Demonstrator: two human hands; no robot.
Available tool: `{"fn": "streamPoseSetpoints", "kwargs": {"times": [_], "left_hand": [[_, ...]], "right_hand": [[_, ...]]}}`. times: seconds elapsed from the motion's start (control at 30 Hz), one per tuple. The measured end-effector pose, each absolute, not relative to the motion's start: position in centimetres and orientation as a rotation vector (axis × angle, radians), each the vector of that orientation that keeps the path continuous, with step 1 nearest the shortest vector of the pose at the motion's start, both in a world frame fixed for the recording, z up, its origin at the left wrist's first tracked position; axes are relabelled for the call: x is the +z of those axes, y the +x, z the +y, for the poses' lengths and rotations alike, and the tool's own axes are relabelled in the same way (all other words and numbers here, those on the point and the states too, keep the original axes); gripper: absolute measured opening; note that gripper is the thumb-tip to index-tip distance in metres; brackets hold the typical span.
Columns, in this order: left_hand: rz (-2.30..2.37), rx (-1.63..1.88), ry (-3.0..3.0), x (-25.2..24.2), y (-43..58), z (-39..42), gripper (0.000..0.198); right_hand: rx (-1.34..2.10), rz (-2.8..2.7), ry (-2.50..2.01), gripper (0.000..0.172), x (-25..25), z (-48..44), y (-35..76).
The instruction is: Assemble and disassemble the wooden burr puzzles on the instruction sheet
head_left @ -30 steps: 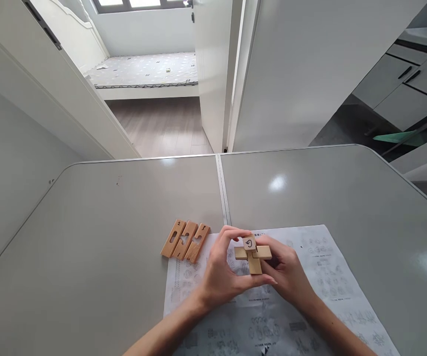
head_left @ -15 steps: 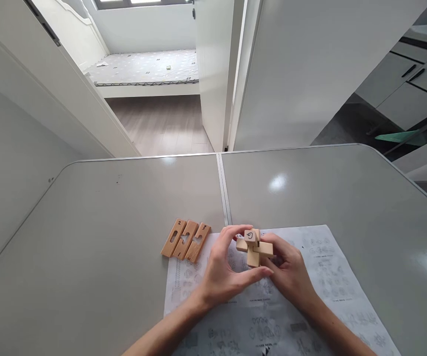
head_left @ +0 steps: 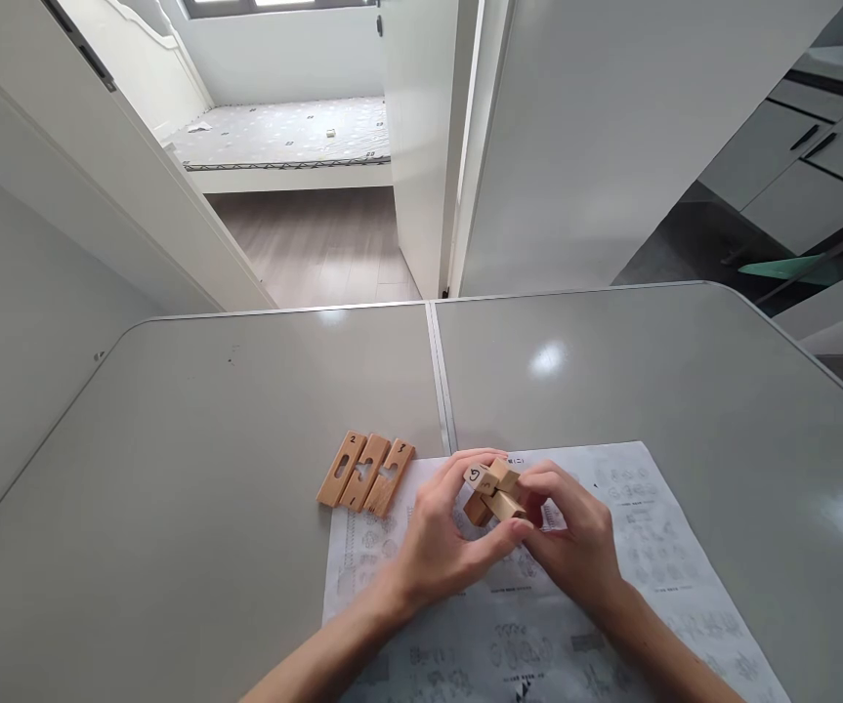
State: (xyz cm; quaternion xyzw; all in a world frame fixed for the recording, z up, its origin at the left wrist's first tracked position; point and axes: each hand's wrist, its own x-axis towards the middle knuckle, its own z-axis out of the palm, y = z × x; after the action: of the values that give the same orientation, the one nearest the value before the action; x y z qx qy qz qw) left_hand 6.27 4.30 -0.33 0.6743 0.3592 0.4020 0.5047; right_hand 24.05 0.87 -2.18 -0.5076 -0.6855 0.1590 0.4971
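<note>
A wooden burr puzzle (head_left: 492,490) of interlocking light blocks, one end marked with a pen symbol, is held above the printed sheet (head_left: 655,547). My left hand (head_left: 442,527) curves around its left side, fingers behind and thumb in front. From the right, my right hand (head_left: 571,527) grips it between thumb and fingers; the fingertips are partly hidden by the blocks. To the left of my hands lie three flat wooden puzzle pieces (head_left: 366,474) side by side, with cut-outs and handwritten numbers. Their right end overlaps the sheet's corner.
A grey table (head_left: 172,508) with a metal seam (head_left: 440,376) down its middle spans the view. Past its far edge are a doorway, a white door (head_left: 421,146) and a bed (head_left: 281,132). Dark-handled cabinets (head_left: 809,156) stand at far right.
The burr puzzle has been turned and tilted between my hands, so its marked end now points up and left. The flat pieces and the sheet lie as before.
</note>
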Motion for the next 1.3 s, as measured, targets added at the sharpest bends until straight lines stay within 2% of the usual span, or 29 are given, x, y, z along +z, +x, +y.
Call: {"fn": "streamPoseSetpoints", "kwargs": {"times": [0.73,0.97,1.13,1.3], "left_hand": [[0.974,0.911,1.628,-0.2,6.3,3.7,0.029],[0.929,0.903,1.463,-0.4,6.3,4.0,0.031],[0.837,0.920,1.347,-0.6,6.2,4.3,0.042],[0.843,0.900,1.301,-0.7,6.1,4.3,0.044]], "right_hand": [[0.402,-1.696,-1.211,0.021,-3.0,0.6,24.4],[0.526,-1.609,-1.228,0.017,-3.0,0.6,24.1],[0.887,-1.480,-1.265,0.013,-2.4,0.7,24.4],[1.325,-1.328,-1.179,0.024,-1.7,0.9,25.0]]}}
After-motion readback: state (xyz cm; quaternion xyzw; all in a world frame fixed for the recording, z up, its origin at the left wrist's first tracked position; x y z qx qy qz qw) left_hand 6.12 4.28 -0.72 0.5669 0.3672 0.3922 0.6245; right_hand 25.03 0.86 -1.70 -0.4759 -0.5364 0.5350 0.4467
